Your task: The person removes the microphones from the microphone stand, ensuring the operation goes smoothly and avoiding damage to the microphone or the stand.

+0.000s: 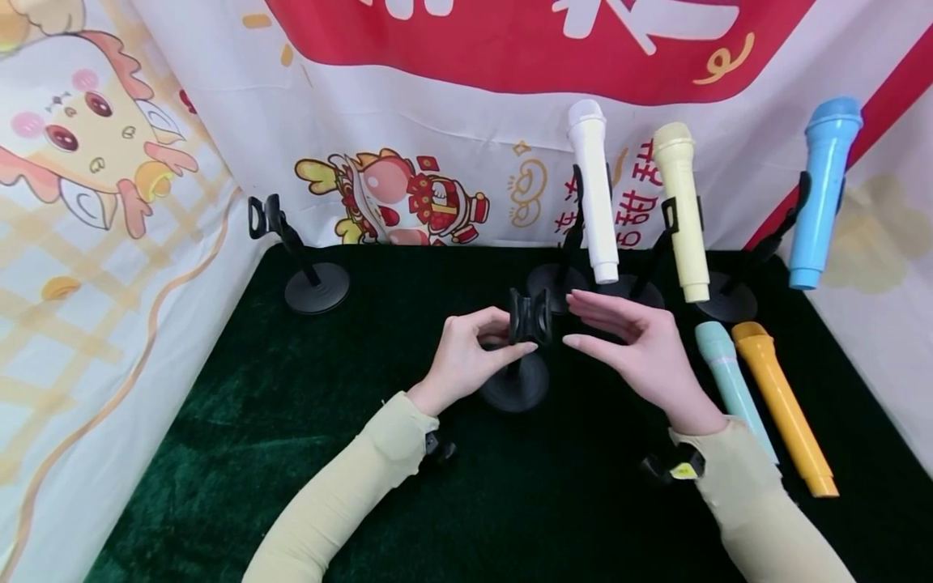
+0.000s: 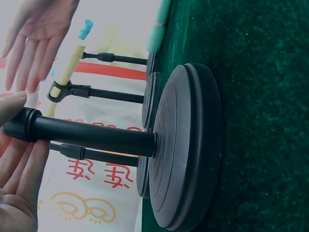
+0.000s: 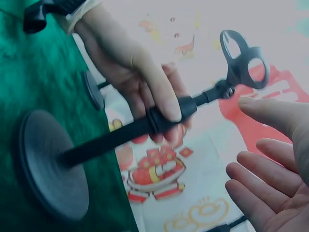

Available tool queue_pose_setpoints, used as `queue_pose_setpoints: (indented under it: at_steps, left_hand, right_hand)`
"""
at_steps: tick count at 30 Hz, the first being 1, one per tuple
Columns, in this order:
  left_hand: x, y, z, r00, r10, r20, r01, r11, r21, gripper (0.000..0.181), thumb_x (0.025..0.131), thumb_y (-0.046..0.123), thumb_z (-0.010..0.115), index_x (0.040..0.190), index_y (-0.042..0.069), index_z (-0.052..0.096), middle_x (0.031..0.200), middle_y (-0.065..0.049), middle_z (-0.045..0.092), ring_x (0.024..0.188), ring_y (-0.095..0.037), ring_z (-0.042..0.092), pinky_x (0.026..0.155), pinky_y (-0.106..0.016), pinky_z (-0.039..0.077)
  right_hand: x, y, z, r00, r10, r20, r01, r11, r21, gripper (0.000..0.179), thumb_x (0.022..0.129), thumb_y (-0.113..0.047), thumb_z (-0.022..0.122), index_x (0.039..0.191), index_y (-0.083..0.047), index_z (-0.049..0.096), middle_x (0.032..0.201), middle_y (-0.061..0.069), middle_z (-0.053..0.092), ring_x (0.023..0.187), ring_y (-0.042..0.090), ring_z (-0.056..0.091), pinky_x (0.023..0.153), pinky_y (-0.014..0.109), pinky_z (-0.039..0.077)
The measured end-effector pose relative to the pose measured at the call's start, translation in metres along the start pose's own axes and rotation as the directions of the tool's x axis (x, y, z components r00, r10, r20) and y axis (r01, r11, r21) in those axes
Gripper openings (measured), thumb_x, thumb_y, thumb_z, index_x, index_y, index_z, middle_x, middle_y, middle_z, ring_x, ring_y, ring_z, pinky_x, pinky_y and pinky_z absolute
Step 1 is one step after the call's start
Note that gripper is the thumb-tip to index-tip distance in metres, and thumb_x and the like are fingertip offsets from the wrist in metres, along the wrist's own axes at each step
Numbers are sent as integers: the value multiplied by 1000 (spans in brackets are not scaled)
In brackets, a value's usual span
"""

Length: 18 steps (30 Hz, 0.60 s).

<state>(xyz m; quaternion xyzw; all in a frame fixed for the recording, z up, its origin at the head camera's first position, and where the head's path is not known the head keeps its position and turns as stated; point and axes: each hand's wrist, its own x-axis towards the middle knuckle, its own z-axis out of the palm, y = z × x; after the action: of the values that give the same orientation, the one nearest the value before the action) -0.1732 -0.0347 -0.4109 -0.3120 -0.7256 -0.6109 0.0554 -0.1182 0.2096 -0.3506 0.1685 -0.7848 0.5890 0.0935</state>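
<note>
A black microphone stand (image 1: 515, 387) with a round base and a clip on top stands on the green cloth in front of the person. The left hand (image 1: 470, 356) pinches its post just below the clip, thumb on one side and fingers on the other, as the right wrist view shows at the stand's collar (image 3: 164, 118). Just right of the clip, the right hand (image 1: 641, 344) is held with fingers extended, apart from the stand and holding nothing. In the left wrist view the stand's base (image 2: 183, 145) sits flat on the cloth.
Behind stand several stands holding a white microphone (image 1: 594, 194), a cream microphone (image 1: 683, 214) and a blue microphone (image 1: 824, 194). An unfilled stand (image 1: 317, 287) is at back left. A teal microphone (image 1: 736, 385) and an orange microphone (image 1: 787, 413) lie beside the right forearm.
</note>
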Motion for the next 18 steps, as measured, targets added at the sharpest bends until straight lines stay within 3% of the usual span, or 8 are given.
queue_pose_setpoints:
  at_steps: [9,18]
  left_hand:
    - [0,-1,0,1000,4,10,-4,1000,-14,19,89,21,82,106,16,74,103,6,74,88,-11,72,79,-31,61]
    - [0,0,-1,1000,-5,18,5,1000,7,21,90,23,81,108,15,73,105,7,74,90,-10,72,80,-31,60]
  right_hand:
    - [16,-2,26,999,-44,24,41,995,92,48,87,2,79,133,-10,68,128,9,69,118,24,65,99,34,52]
    - [26,-5,44,997,-68,40,62,990,126,40,92,-3,77,130,-9,70,126,6,70,117,24,65,101,35,51]
